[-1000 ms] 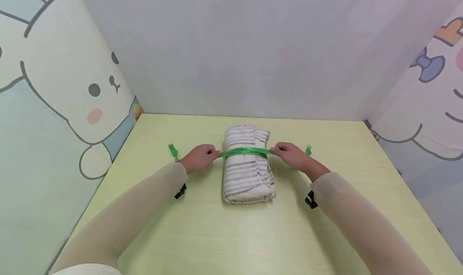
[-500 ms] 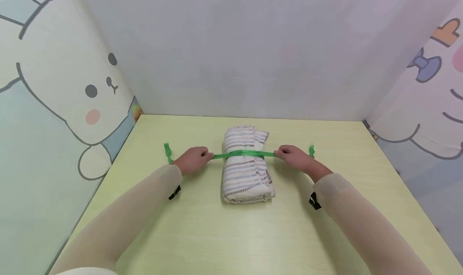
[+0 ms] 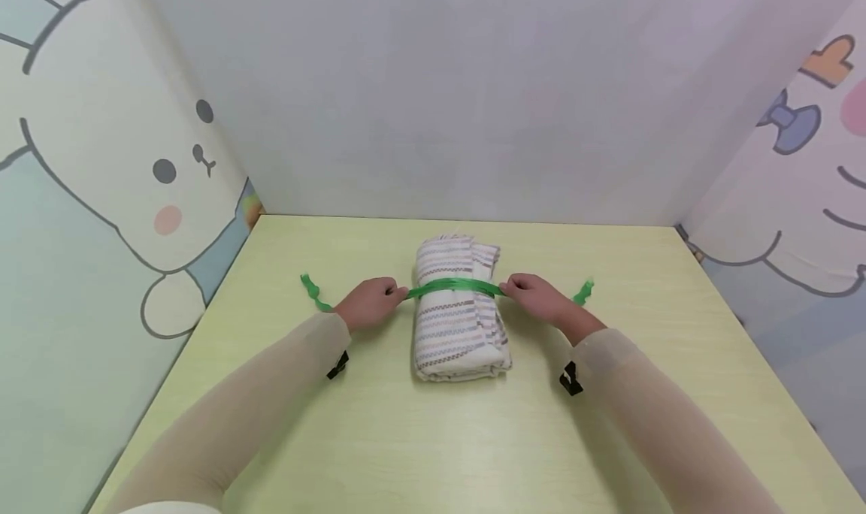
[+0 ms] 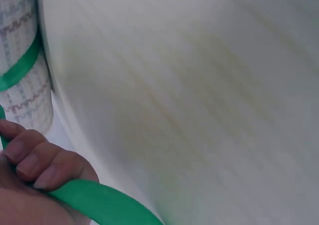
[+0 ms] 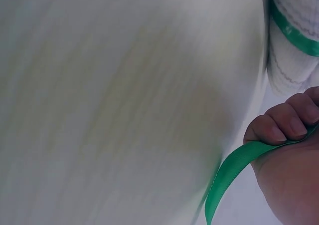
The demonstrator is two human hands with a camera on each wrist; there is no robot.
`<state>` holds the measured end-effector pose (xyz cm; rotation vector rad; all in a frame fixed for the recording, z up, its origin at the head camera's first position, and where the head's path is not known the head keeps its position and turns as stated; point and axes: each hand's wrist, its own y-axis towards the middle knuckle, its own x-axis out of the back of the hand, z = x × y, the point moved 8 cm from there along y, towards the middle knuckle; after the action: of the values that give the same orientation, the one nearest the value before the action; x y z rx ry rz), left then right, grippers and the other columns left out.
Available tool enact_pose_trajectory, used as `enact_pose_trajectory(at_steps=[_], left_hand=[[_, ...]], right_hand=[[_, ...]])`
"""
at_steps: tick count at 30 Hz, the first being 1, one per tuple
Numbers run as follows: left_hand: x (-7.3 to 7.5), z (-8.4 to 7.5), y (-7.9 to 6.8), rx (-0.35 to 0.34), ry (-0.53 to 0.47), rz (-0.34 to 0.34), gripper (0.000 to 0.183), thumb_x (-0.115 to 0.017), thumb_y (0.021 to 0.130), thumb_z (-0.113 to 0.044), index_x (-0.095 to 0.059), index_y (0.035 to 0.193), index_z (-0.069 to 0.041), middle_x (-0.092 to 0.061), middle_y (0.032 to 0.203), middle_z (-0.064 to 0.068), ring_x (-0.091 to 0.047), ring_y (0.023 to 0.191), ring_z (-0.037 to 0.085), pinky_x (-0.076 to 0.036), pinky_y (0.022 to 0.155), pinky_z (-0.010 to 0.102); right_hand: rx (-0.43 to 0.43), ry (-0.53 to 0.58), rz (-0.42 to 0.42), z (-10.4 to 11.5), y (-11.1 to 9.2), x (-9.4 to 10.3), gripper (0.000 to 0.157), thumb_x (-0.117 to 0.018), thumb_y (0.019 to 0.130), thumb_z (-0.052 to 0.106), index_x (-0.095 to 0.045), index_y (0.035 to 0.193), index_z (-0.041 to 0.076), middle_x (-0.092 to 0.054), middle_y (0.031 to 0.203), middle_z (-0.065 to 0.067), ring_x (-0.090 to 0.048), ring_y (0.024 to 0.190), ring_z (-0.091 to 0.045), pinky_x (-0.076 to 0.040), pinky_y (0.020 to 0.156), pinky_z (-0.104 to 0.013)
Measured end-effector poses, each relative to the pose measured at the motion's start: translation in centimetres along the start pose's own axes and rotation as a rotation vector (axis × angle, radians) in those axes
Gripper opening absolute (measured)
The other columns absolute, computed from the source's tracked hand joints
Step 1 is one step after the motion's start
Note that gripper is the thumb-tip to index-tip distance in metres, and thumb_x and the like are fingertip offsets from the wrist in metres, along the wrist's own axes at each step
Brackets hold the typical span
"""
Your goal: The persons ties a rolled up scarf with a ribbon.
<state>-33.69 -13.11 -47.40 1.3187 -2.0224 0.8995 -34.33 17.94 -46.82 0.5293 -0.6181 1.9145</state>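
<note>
A folded striped cloth (image 3: 446,334) lies in the middle of the table, with a green ribbon (image 3: 455,284) passing round its upper half. On the cloth's left side my left hand (image 3: 370,302) grips one end of the ribbon, fingers curled over it. My right hand (image 3: 537,297) holds the other end on the right side. In the left wrist view the ribbon's tail (image 4: 104,201) trails out below the curled fingers (image 4: 60,167). The right wrist view shows the other tail (image 5: 232,167) leaving the fist and bending down to the table. The ribbon's underside is hidden beneath the cloth.
The pale wood-look table (image 3: 419,446) meets a plain whitish back wall (image 3: 460,108). Cartoon-printed side panels stand at the left (image 3: 88,176) and right (image 3: 812,198). A small black piece (image 3: 571,379) shows under the right cuff, another (image 3: 338,364) under the left.
Both hands moved apart half a second ago, drawing the ribbon outward, and have since come back closer to the cloth. Both still grip the ribbon. The cloth stays in place.
</note>
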Motion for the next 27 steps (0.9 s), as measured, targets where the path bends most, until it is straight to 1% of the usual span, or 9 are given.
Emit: enact_pose_trajectory(at_steps=[4, 7, 9, 12, 15, 18, 22, 27], left_hand=[[-0.1, 0.3, 0.1, 0.036, 0.063, -0.006, 0.042, -0.045, 0.108, -0.050, -0.057, 0.090, -0.013, -0.050, 0.075, 0.004, -0.048, 0.070, 0.020, -0.039, 0.065, 0.034], [-0.2, 0.5, 0.2, 0.040, 0.130, -0.001, 0.043, -0.042, 0.109, -0.050, -0.059, 0.095, -0.013, -0.055, 0.080, 0.006, -0.052, 0.075, 0.022, -0.042, 0.069, 0.036], [-0.3, 0.4, 0.2, 0.034, 0.170, 0.004, 0.045, -0.038, 0.109, -0.050, -0.061, 0.101, -0.012, -0.059, 0.085, 0.006, -0.054, 0.080, 0.023, -0.045, 0.074, 0.039], [-0.3, 0.4, 0.0, 0.026, 0.239, -0.007, 0.049, -0.034, 0.110, -0.049, -0.063, 0.111, -0.011, -0.062, 0.093, 0.005, -0.058, 0.087, 0.024, -0.048, 0.082, 0.043], [-0.1, 0.6, -0.3, 0.022, 0.272, -0.014, 0.050, -0.031, 0.110, -0.048, -0.062, 0.115, -0.009, -0.062, 0.095, 0.005, -0.058, 0.089, 0.024, -0.049, 0.085, 0.044], [0.0, 0.7, -0.5, 0.003, 0.261, -0.010, 0.046, -0.033, 0.110, -0.046, -0.061, 0.108, -0.010, -0.061, 0.090, 0.006, -0.056, 0.084, 0.024, -0.047, 0.079, 0.042], [0.1, 1.0, -0.7, -0.023, 0.217, 0.013, 0.037, -0.039, 0.110, -0.042, -0.058, 0.096, -0.013, -0.056, 0.081, 0.005, -0.051, 0.075, 0.021, -0.041, 0.071, 0.038], [0.8, 2.3, -0.9, 0.004, 0.177, 0.034, 0.036, -0.048, 0.108, -0.045, -0.056, 0.089, -0.015, -0.051, 0.077, 0.003, -0.047, 0.072, 0.019, -0.038, 0.068, 0.036]], right_hand=[[-0.018, 0.019, -0.020, -0.3, -0.1, 0.1, 0.040, -0.049, 0.110, 0.039, -0.045, 0.084, 0.009, -0.040, 0.078, -0.007, -0.037, 0.069, -0.023, -0.035, 0.067, -0.038], [-0.028, 0.040, -0.027, -0.5, -0.1, 0.0, 0.039, -0.049, 0.110, 0.038, -0.045, 0.085, 0.008, -0.040, 0.079, -0.007, -0.037, 0.069, -0.024, -0.035, 0.068, -0.038], [-0.027, 0.022, -0.027, -0.6, -0.1, 0.0, 0.039, -0.049, 0.110, 0.038, -0.046, 0.085, 0.009, -0.041, 0.079, -0.006, -0.039, 0.069, -0.023, -0.035, 0.068, -0.037], [-0.030, -0.026, -0.035, -0.6, -0.4, 0.3, 0.038, -0.049, 0.111, 0.036, -0.046, 0.084, 0.009, -0.042, 0.077, -0.006, -0.040, 0.068, -0.023, -0.036, 0.067, -0.037], [-0.036, -0.068, -0.042, -0.6, -0.5, 0.5, 0.037, -0.049, 0.111, 0.036, -0.047, 0.084, 0.009, -0.042, 0.075, -0.006, -0.040, 0.066, -0.023, -0.036, 0.066, -0.038], [-0.035, -0.093, -0.036, -0.5, -0.5, 0.6, 0.037, -0.049, 0.110, 0.036, -0.048, 0.085, 0.009, -0.042, 0.074, -0.006, -0.040, 0.066, -0.023, -0.036, 0.065, -0.038], [-0.040, -0.115, -0.023, -0.6, -0.4, 0.5, 0.036, -0.050, 0.110, 0.037, -0.051, 0.089, 0.008, -0.044, 0.075, -0.006, -0.042, 0.067, -0.023, -0.037, 0.065, -0.038], [-0.049, -0.145, -0.009, -0.9, -0.6, 0.8, 0.034, -0.051, 0.109, 0.037, -0.053, 0.091, 0.009, -0.047, 0.078, -0.006, -0.045, 0.071, -0.023, -0.038, 0.066, -0.037]])
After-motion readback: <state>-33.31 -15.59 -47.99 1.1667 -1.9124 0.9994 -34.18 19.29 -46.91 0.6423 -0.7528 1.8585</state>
